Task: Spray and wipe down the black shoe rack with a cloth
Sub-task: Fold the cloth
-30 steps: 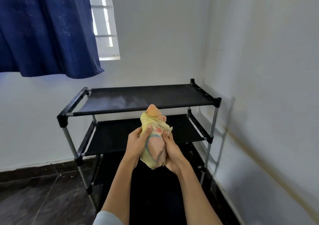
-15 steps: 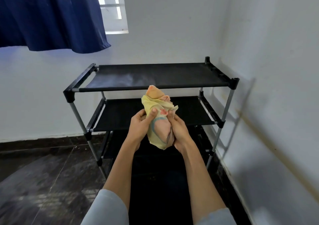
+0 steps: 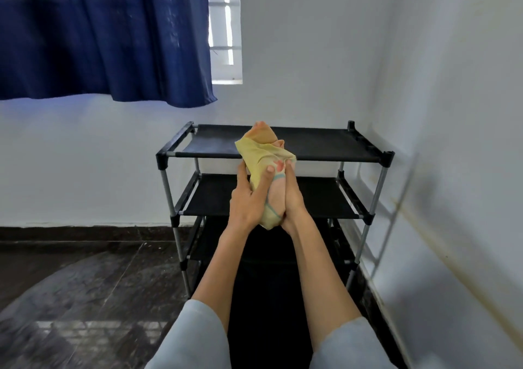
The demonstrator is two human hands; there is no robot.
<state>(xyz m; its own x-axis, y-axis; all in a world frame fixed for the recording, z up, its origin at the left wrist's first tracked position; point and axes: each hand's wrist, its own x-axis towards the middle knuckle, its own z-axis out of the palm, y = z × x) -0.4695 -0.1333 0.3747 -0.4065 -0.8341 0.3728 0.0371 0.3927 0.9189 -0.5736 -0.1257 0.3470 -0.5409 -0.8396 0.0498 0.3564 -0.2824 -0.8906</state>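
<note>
Both hands, left hand [image 3: 245, 199] and right hand [image 3: 293, 196], grip cloth [image 3: 261, 156]

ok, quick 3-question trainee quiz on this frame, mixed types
1. True or false: the cloth is lying flat on the top shelf of the rack.
2. Which hands grip the cloth? A) left only B) right only C) both
3. Fill in: the rack stands in a corner, under a blue ____.

Key: 1. False, it is bunched up and held in front of the rack. 2. C, left hand and right hand. 3. curtain.
</note>
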